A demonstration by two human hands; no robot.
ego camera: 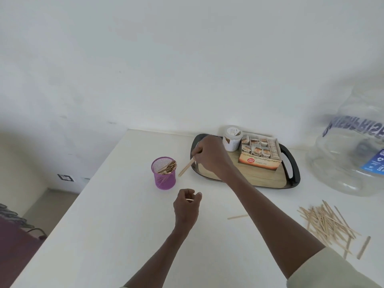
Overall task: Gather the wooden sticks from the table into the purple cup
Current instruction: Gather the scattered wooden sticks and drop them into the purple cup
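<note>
A white surface [116, 235] fills the lower frame, with a clear water jug [351, 154] at its right edge and a black tray [295, 169] at the back carrying a tea box [259, 156] and a white tub [232, 138]. A loose pile of sticks [327, 222] lies at the near right, one stray stick [237, 217] apart from it. The purple cup [164, 173], a mesh holder already part-filled with sticks, stands left of the tray. The right hand [209, 156] pinches a single stick [186, 167] just beside the cup's rim. The left hand [187, 206] hovers nearer, fingers curled; whether it holds anything cannot be told.
</note>
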